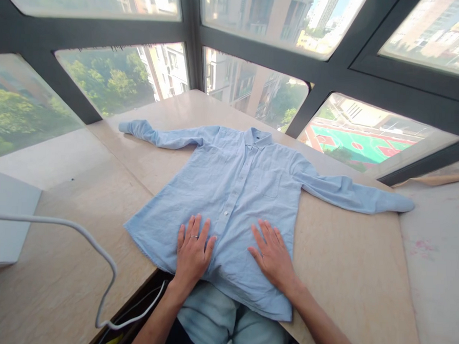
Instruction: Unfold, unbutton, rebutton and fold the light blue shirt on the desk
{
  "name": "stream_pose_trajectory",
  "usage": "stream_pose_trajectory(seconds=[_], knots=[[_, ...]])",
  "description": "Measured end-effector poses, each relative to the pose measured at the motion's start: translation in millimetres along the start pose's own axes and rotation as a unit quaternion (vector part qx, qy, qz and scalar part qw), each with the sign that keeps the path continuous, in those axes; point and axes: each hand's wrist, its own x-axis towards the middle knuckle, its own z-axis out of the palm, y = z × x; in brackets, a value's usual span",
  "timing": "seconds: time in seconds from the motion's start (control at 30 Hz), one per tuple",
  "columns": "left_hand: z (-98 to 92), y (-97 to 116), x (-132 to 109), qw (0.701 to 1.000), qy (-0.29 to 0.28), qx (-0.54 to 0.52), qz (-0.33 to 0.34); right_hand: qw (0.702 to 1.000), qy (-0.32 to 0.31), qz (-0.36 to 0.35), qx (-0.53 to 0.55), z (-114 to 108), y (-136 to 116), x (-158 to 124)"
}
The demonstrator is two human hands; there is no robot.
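A light blue button-up shirt (229,177) lies front side up on the stone sill, its collar away from me and both sleeves stretched out to the sides. Its hem reaches the near edge of the sill, over my lap. My left hand (194,250) rests flat on the lower front, left of the button placket, fingers extended and a ring on one of them. On the other side of the placket, my right hand (273,256) also lies flat on the cloth with fingers spread. Neither hand grips the fabric. Slight wrinkles run across the shirt.
The beige stone sill (344,255) stretches beneath the shirt to dark-framed windows (259,40). A white box (5,227) stands at the left, with a white cable (95,239) looping in front of it. Pale floral fabric (441,244) covers the right side.
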Motion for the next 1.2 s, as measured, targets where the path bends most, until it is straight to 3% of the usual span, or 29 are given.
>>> stream_pose_trajectory(seconds=[0.2, 0.7, 0.97, 1.2], knots=[[-12.8, -4.4, -4.3, 0.998, -0.031, 0.028, -0.051, 0.999, -0.025, 0.037, -0.02, 0.8, 4.3, -18.1], [-37.8, -47.5, -27.9, 0.987, 0.0, 0.1, -0.124, 0.998, 0.012, 0.043, -0.052, 15.2, 10.5, -31.5], [-40.5, -48.1, -36.5, 0.986, 0.01, 0.108, -0.128, 0.997, 0.014, 0.043, -0.057, 17.7, 12.3, -30.9], [-52.4, -40.7, -20.2, 0.977, -0.065, 0.098, -0.178, 0.997, 0.003, 0.042, -0.06, 15.8, 11.1, -30.2]])
